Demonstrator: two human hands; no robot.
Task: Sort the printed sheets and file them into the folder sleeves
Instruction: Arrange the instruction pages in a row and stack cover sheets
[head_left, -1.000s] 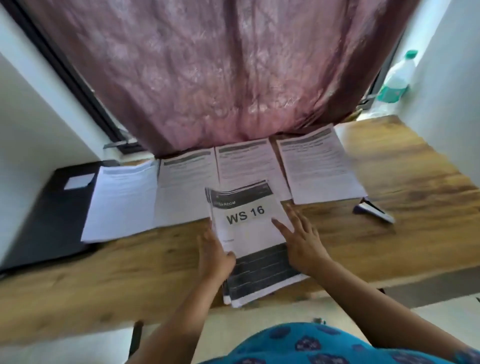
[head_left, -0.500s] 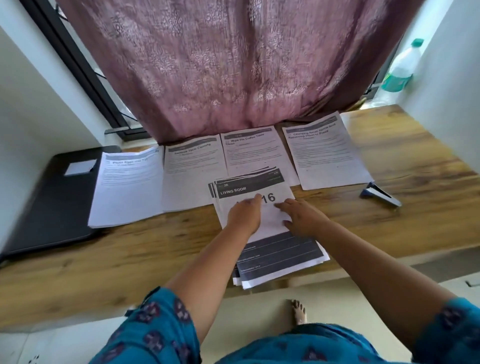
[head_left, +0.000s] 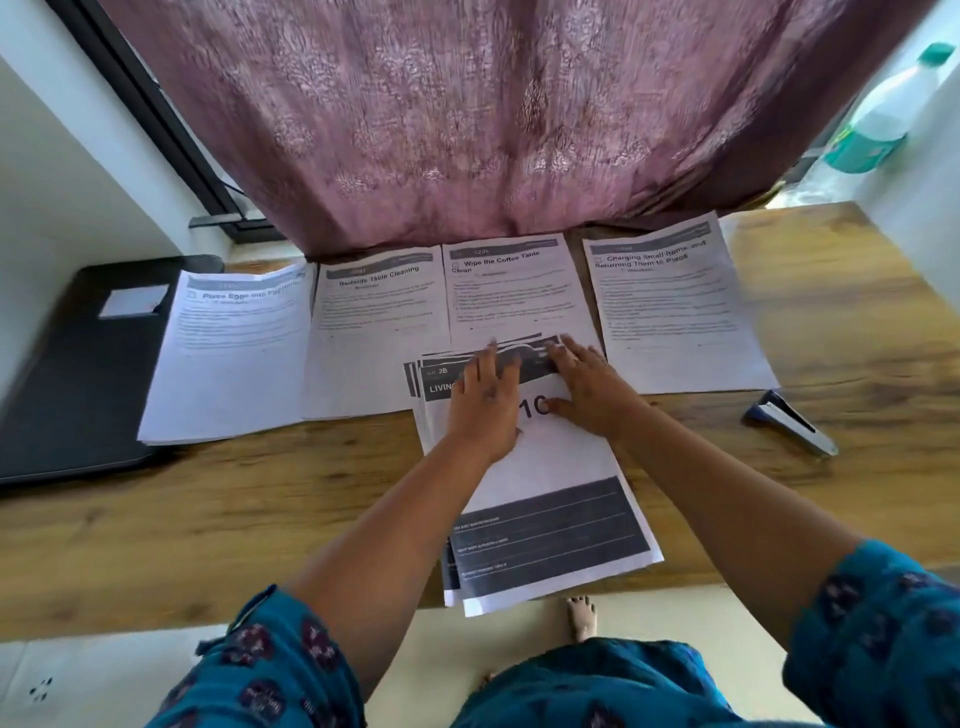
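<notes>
Wooden desk edge is nearest the person, and the stack of printed sheets actually hangs over it a bit, so the pile's long axis runs pretty much straight away from the body, tilted slightly so the far end leans left. Sheets in it are fanned, not squared up.

Both hands sit on the far half of that stack. Left hand lies flat, fingers straight and together, pressing down near the dark header band. Right hand is just beside it, fingers spread and reaching up to the top edge, where a sheet corner looks a little lifted. Can't tell if any fingertip is actually under the paper, it's blurry there. Neither hand is curled round anything as far as I can see.

Past the hands, four single sheets lie in a row along the back, under the curtain: the "Wipe the Coffee Table" sheet is dead ahead and partly covered by the stack's top, the "Bedside Table Cleaning" sheet is to its left, and one more lies out on each side.

The black folder is far left, well apart from the pile, so I'd guess the left hand has the shorter reach when filing time comes. Stapler is off right.
</notes>
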